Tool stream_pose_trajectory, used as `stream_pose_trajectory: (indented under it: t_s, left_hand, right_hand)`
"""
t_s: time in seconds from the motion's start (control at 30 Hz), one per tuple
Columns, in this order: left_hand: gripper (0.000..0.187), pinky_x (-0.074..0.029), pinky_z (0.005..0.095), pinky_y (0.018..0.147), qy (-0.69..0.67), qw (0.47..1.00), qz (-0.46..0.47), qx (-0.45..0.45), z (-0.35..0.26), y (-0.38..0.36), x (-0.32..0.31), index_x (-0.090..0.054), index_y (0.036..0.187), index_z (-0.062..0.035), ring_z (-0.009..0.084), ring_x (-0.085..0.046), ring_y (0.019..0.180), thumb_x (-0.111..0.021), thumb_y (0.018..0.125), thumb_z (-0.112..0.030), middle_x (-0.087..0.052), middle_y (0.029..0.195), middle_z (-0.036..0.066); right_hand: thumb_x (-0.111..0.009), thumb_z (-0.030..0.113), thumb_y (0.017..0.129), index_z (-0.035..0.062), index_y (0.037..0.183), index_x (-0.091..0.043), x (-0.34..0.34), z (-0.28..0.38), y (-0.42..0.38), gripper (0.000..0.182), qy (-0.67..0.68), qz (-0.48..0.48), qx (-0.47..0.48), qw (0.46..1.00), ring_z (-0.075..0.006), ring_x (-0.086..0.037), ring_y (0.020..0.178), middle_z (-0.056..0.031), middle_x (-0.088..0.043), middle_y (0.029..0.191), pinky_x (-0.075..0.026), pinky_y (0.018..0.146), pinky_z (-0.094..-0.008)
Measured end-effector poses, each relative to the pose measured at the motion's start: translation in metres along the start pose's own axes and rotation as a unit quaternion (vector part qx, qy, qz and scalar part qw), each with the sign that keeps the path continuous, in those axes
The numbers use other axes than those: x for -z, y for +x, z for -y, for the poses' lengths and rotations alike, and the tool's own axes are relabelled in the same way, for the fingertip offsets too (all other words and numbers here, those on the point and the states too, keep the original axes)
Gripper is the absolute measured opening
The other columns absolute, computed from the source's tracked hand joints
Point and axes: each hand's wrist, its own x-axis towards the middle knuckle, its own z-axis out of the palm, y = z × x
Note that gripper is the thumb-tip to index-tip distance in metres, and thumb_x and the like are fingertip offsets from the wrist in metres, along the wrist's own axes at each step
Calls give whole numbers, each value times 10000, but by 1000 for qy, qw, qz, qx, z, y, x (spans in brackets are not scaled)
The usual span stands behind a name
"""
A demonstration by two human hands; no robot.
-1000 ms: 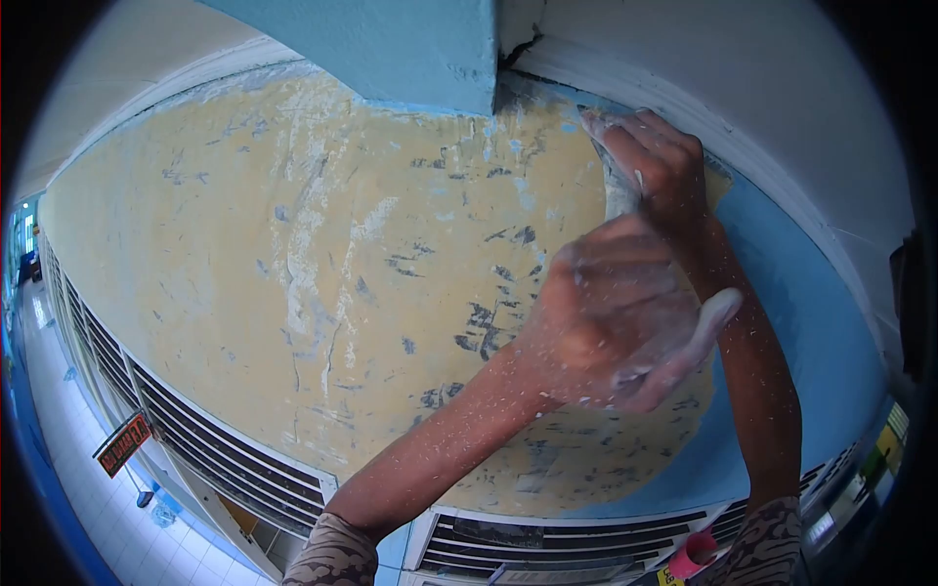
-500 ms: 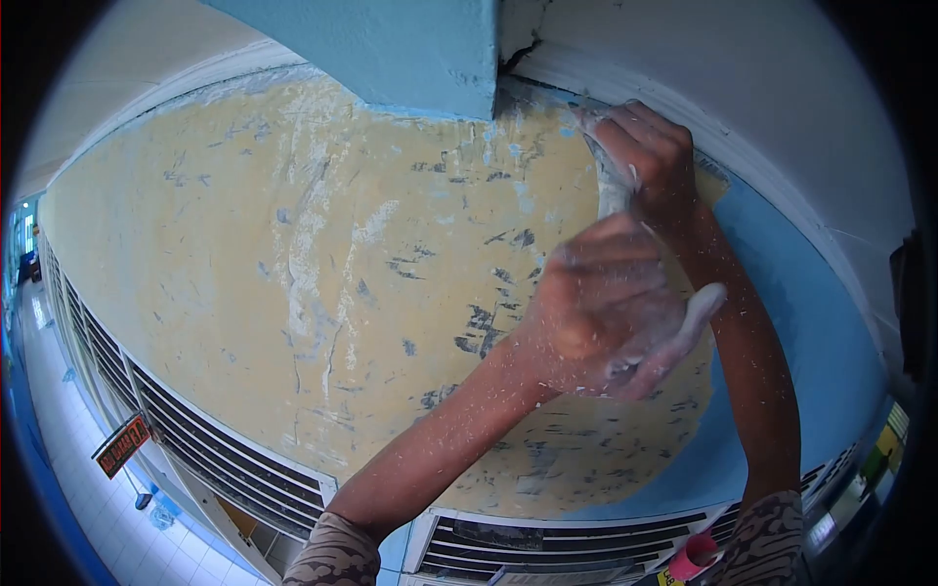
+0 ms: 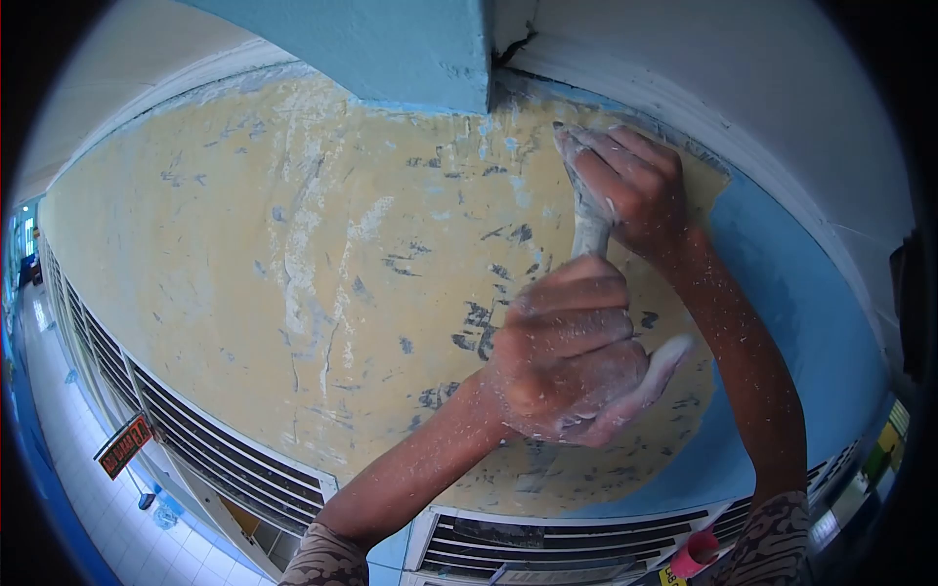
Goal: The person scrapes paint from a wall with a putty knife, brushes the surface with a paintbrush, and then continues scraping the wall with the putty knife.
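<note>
Gripping the tool (image 3: 590, 234) low in the curled left hand (image 3: 567, 352), pinching it higher in the right hand (image 3: 633, 190) near the top of the wall (image 3: 225, 264), probably for control.

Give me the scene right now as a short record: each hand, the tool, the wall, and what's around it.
left hand: lower fist, closed around the tool's lower end, dusty, thumb sticking out
right hand: upper hand, gripping the tool near its tip
tool: pale, dust-coated hand tool, tip up; exact type unclear
wall: tan patch with white and dark marks, blue paint to the right
above: blue beam
below: slatted openings, pink object
</note>
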Motion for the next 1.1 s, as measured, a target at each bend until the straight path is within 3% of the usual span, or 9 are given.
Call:
stream_pose_trajectory:
  t_s: [0.1, 0.2, 0.33, 0.6, 0.7, 0.8, 0.87, 1.03, 1.1]
  left_hand:
    - [300, -465, 312, 507, 34, 996, 12, -79, 23, 15, 1, -565, 533, -41, 212, -506, 463, -735, 774, 16, -486, 507, 73]
    - [296, -440, 322, 493, 43, 998, 9, -47, 13, 21, 1, -561, 535, -38, 203, -502, 462, -742, 758, 33, -494, 508, 71]
    - [312, -399, 315, 479, 33, 999, -5, -19, 12, 8, 1, -541, 537, -40, 195, -481, 462, -750, 740, 71, -494, 515, 65]
    - [308, -380, 320, 473, 15, 999, 12, -50, 8, 20, 10, -545, 549, -40, 204, -485, 472, -744, 753, 81, -475, 514, 57]
    - [121, -423, 274, 563, 96, 992, 75, -45, 18, 24, 10, -707, 668, -84, 155, -530, 547, -748, 734, 8, -580, 563, 1]
    - [87, -418, 271, 559, 56, 996, -8, -64, 18, 22, 3, -759, 742, -105, 144, -536, 560, -744, 740, -19, -586, 572, -14]
    - [312, -390, 311, 467, -7, 999, -18, -40, 9, 17, 9, -554, 547, -43, 186, -497, 472, -752, 767, 56, -474, 508, 54]
    - [335, -415, 309, 481, 40, 997, -10, -73, 18, 26, 3, -544, 528, -54, 188, -498, 469, -744, 770, 64, -481, 497, 49]
    - [137, -405, 293, 530, 42, 997, -38, -49, 17, 19, 4, -711, 639, -103, 141, -501, 506, -720, 722, 5, -505, 501, -27]
  right_hand:
    - [-675, 70, 788, 40, 966, -711, -2, -8, 5, 185, 3, 5, -24, 1000, -259, -703, 825, -110, -732, 908, -580, 683, -371]
    - [-679, 78, 789, 39, 961, -711, 2, -5, 6, 179, 47, 50, -71, 995, -258, -702, 815, -113, -730, 903, -580, 677, -379]
    - [-679, 82, 771, 43, 930, -699, -1, -4, 9, 165, 3, -4, -16, 1000, -257, -678, 773, -81, -715, 878, -555, 632, -385]
    - [-687, 70, 720, 37, 910, -679, 0, -4, 7, 193, 16, 8, -13, 1000, -260, -678, 782, -80, -714, 877, -557, 641, -374]
    - [-685, 69, 731, 38, 899, -680, -1, -13, 17, 171, 58, 33, -51, 996, -263, -684, 781, -89, -713, 867, -563, 646, -370]
    - [-676, 66, 743, 40, 893, -681, 5, -6, 18, 152, 54, 33, -49, 997, -266, -683, 772, -92, -707, 851, -561, 637, -367]
    - [-677, 75, 750, 39, 887, -680, -1, -5, 13, 142, 27, 14, -30, 999, -264, -682, 769, -91, -708, 851, -560, 634, -369]
    - [-682, 68, 755, 31, 886, -681, -2, -10, 15, 135, 55, 26, -51, 997, -253, -683, 761, -93, -712, 854, -558, 621, -370]
    - [-679, 53, 759, 28, 887, -683, 0, -6, 16, 130, 49, 25, -28, 998, -245, -683, 756, -98, -716, 859, -558, 622, -370]
